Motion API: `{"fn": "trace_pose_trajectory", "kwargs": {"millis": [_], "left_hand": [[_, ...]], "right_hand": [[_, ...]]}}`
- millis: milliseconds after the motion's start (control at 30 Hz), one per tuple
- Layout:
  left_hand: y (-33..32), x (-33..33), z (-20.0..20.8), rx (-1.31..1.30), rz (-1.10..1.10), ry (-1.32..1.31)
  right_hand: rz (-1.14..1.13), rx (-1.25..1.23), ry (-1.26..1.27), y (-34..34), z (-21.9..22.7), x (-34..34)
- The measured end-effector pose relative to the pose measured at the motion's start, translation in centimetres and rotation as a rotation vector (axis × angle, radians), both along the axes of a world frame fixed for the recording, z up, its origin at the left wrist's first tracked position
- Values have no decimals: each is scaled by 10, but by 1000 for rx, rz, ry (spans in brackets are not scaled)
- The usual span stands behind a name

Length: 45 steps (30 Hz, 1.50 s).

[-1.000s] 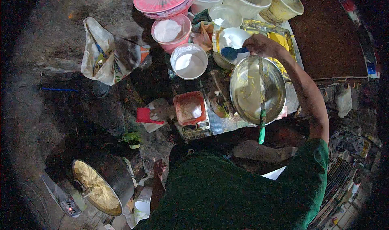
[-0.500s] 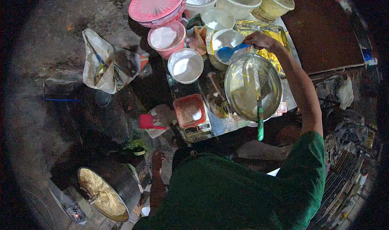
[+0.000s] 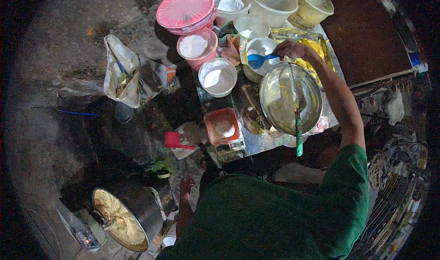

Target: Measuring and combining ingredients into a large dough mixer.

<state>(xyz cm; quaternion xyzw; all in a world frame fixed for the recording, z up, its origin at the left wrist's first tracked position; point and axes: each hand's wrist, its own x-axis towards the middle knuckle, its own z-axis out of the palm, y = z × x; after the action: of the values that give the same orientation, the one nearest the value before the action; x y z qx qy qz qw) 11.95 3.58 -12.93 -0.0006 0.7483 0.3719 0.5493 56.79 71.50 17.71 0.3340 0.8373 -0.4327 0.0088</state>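
My right hand (image 3: 294, 49) is closed on the handle of a blue plastic scoop (image 3: 255, 60). The scoop's head hangs over a pale bowl (image 3: 268, 43) at the back of the table. Just in front of that hand stands a large steel bowl (image 3: 270, 99) with yellow smears inside. A long blade with a green handle (image 3: 299, 138) lies across its rim. Down by my left side, my left hand (image 3: 186, 186) hangs with loosely bent fingers and nothing visible in it. It is nearest the table's front left, below a red scoop (image 3: 178, 141).
Tubs of white powder, including a white tub (image 3: 218, 76), line the table's left and back beside a pink lidded tub (image 3: 185, 10). A red container (image 3: 223, 126) sits on a scale. On the floor are a white sack (image 3: 121, 72) and a large mixing bowl (image 3: 120, 221) of pale batter.
The whole view has shifted slightly, so the table appears a little lower and farther right. My right hand still holds the blue scoop over the pale bowl.
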Motion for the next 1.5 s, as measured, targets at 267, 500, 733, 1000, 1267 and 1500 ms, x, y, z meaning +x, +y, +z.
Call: {"fn": "trace_pose_trajectory", "kwargs": {"millis": [267,500,733,1000,1267,1500], "left_hand": [[-42,0,-28,515,685,-1190],[-28,-9,-4,454,-9,-90],[11,-42,-2,330,-192,-125],[-34,-78,-65,679,-99,-724],[-68,-113,-55,436,-139,-259],[-98,-129,-66,260,-269,-6]], "right_hand": [[-89,-119,-51,1,18,3],[-318,-47,62,-2,2,83],[-607,-1,-19,-65,84,56],[-31,373,282,-124,58,-60],[-159,730,-10,-179,54,-100],[-534,224,410,-296,112,-47]]}}
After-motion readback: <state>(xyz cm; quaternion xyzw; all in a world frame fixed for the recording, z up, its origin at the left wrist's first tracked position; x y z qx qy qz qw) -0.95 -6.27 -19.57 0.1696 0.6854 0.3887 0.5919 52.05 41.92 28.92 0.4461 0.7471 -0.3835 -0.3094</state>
